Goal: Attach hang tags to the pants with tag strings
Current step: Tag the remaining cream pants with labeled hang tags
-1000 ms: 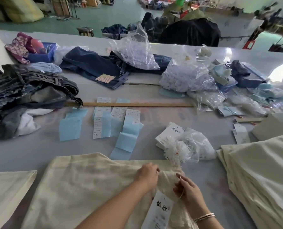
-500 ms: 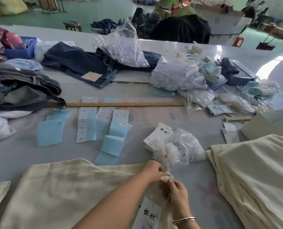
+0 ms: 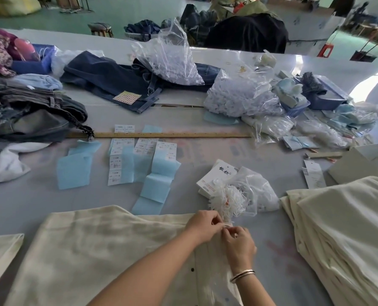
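The cream pants (image 3: 99, 250) lie flat on the grey table (image 3: 24, 202) right in front of me, their top edge toward the far side, and my two hands meet at that edge over the waistband corner. My left hand (image 3: 202, 226) has its fingers curled, thumb and forefinger pinching a thin white tag string (image 3: 224, 225); my right hand (image 3: 238, 241) pinches the same string from the other side, fingertips almost touching the left ones. A silver bangle (image 3: 242, 275) sits on my right wrist. I cannot tell whether a hang tag is on the string, since my hands and forearms cover that spot. Just beyond my fingers lies a bundle of white tag strings (image 3: 226, 200) spilling from a clear plastic bag (image 3: 258, 193), resting against a small stack of white hang tags (image 3: 214, 177) with black printed characters. To my right rises a pile of folded cream pants (image 3: 342, 228). Farther out on the left, strips of light blue backing paper (image 3: 159, 175) and white size stickers (image 3: 116, 164) lie in rows, with a wooden ruler (image 3: 172, 135) stretched across the table behind them. Beyond the ruler sit dark blue jeans (image 3: 108, 78) and large clear bags of white fasteners (image 3: 238, 98).
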`<action>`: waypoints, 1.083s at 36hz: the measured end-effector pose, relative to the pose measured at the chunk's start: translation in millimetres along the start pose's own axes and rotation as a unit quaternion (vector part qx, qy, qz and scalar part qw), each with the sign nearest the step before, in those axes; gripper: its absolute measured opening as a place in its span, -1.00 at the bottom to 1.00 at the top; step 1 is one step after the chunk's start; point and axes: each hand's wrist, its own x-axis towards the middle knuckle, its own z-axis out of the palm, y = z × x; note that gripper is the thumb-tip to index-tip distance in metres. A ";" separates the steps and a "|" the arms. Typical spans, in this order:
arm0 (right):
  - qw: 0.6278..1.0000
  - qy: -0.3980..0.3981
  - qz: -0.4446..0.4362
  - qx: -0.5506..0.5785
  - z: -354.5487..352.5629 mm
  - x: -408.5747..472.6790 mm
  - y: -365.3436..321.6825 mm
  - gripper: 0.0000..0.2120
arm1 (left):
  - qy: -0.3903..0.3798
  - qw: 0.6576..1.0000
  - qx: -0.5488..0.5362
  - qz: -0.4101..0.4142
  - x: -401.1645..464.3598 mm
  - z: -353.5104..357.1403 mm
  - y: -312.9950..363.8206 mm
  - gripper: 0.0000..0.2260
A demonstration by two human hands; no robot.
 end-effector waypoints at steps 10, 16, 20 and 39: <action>0.988 0.030 0.032 0.150 17.5 1.2 5.3 -0.87 | -0.028 0.990 -0.124 -0.057 2.5 1.5 -5.6 -0.86; 0.980 0.050 0.001 0.193 20.9 -4.3 7.0 -0.82 | -0.077 0.976 -0.161 -0.123 10.4 1.1 -5.2 -0.77; 0.973 0.065 -0.017 0.221 21.6 -3.9 10.1 -0.78 | -0.103 0.968 -0.177 -0.143 14.8 -1.1 -6.2 -0.75; 0.927 -0.086 -0.359 0.071 -82.7 -18.1 23.1 -0.86 | -0.004 0.991 -0.064 -0.114 7.7 13.0 -7.9 -0.82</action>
